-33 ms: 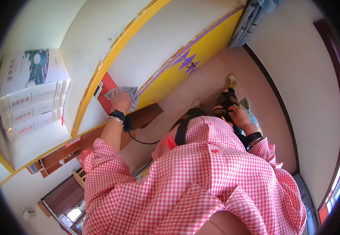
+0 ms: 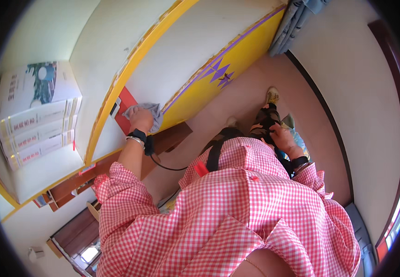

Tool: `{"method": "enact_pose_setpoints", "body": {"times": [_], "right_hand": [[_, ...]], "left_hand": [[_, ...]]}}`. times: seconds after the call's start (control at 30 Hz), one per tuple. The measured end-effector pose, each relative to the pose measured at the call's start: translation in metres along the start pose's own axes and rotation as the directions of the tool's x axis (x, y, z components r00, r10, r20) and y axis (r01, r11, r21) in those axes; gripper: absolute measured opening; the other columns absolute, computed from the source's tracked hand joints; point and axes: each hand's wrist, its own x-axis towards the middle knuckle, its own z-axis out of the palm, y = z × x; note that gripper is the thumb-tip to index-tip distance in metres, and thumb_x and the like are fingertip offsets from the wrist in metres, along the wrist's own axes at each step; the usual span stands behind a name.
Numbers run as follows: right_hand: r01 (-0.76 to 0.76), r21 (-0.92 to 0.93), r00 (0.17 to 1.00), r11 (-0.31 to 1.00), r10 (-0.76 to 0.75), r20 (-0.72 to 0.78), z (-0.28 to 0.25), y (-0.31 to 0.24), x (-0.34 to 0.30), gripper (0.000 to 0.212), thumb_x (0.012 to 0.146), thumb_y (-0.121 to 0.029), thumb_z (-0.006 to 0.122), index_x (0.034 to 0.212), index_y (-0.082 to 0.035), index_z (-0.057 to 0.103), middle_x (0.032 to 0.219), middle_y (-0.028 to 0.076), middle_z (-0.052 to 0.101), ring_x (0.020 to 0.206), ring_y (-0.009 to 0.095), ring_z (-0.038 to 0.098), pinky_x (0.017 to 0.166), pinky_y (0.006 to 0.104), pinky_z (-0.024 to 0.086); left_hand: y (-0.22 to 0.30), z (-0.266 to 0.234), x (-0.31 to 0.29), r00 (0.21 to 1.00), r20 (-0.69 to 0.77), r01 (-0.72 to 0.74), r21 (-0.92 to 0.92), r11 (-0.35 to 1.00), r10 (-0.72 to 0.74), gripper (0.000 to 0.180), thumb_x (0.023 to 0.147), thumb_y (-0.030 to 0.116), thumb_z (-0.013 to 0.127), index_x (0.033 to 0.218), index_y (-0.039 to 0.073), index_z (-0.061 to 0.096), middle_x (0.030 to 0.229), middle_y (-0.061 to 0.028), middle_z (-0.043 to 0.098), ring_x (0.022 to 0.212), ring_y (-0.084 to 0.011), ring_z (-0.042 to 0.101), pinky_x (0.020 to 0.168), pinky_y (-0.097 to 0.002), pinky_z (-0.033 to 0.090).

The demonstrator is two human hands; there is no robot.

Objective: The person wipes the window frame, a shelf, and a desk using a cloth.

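My left hand (image 2: 142, 119) is closed on a crumpled grey cloth (image 2: 154, 113) on the white shelf of a yellow-edged unit. Beneath and beside the cloth lies a flat red book or folder (image 2: 125, 104), partly covered by it. A small black-and-white object (image 2: 115, 106) sits at the red thing's edge. My right hand (image 2: 283, 138) hangs low beside my right thigh, its fingers curled. Just past it shows a blue patterned bag or cloth (image 2: 298, 139), partly hidden by the hand; whether the fingers grip it is unclear.
Thick white books (image 2: 41, 124) are stacked in the shelf compartment at left. A yellow panel with purple diamonds (image 2: 218, 74) fronts the unit. Grey curtains (image 2: 292, 27) hang at the far end. A brown wooden shelf (image 2: 170, 136) stands under my left forearm, with a black cable (image 2: 170, 168) beside it.
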Motion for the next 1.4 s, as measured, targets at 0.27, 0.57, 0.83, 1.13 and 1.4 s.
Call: {"method": "enact_pose_setpoints", "body": {"times": [0.27, 0.57, 0.83, 1.13, 1.4], "right_hand": [[-0.173, 0.014, 0.984, 0.985, 0.172, 0.047, 0.012, 0.014, -0.012, 0.027, 0.081, -0.015, 0.059, 0.106, -0.004, 0.059, 0.095, 0.021, 0.063, 0.093, 0.037, 0.060, 0.081, 0.0409, 0.047], [-0.198, 0.003, 0.980, 0.980, 0.198, 0.005, 0.020, -0.008, -0.023, 0.025, 0.081, -0.015, 0.056, 0.104, -0.004, 0.061, 0.098, 0.020, 0.063, 0.092, 0.037, 0.060, 0.081, 0.0418, 0.048], [-0.181, -0.005, 0.981, 0.983, 0.181, 0.065, 0.015, -0.025, -0.021, 0.027, 0.082, -0.013, 0.057, 0.106, -0.003, 0.059, 0.092, 0.021, 0.063, 0.089, 0.037, 0.060, 0.077, 0.0394, 0.048], [-0.059, 0.000, 0.991, 0.998, 0.058, 0.117, 0.021, -0.024, 0.005, 0.027, 0.083, -0.019, 0.056, 0.106, -0.006, 0.059, 0.097, 0.021, 0.063, 0.093, 0.037, 0.060, 0.081, 0.0427, 0.047], [-0.126, -0.047, 0.987, 0.991, 0.130, 0.092, 0.009, -0.011, 0.011, 0.028, 0.082, -0.020, 0.055, 0.107, -0.007, 0.060, 0.096, 0.021, 0.064, 0.092, 0.037, 0.060, 0.081, 0.0436, 0.048]], "left_hand": [[-0.045, 0.018, 0.082, 0.992, 0.072, 0.090, 0.178, 0.980, -0.104, 0.031, 0.086, 0.021, 0.046, 0.105, 0.009, 0.068, 0.123, -0.0123, 0.057, 0.122, -0.0315, 0.042, 0.103, -0.0456, 0.021], [-0.110, 0.032, 0.137, 0.912, -0.383, 0.269, 0.281, 0.921, -0.150, 0.031, 0.089, 0.022, 0.040, 0.095, 0.018, 0.070, 0.105, -0.0039, 0.066, 0.102, -0.0204, 0.059, 0.083, -0.0432, 0.040], [-0.042, -0.005, 0.091, 0.995, -0.041, 0.093, 0.216, 0.972, -0.086, 0.030, 0.089, 0.020, 0.042, 0.097, 0.013, 0.070, 0.109, -0.0089, 0.064, 0.105, -0.0273, 0.056, 0.086, -0.0424, 0.041], [0.018, 0.005, 0.002, 0.997, 0.010, -0.080, 0.044, 0.996, 0.079, 0.024, 0.084, 0.015, 0.050, 0.092, 0.010, 0.072, 0.105, -0.0107, 0.065, 0.110, -0.0314, 0.049, 0.092, -0.0411, 0.035], [0.018, -0.048, 0.014, 0.942, -0.335, -0.217, -0.570, 0.792, 0.017, 0.017, 0.075, 0.003, 0.051, 0.081, 0.003, 0.067, 0.095, -0.0189, 0.063, 0.098, -0.0369, 0.054, 0.083, -0.0459, 0.044]]}}
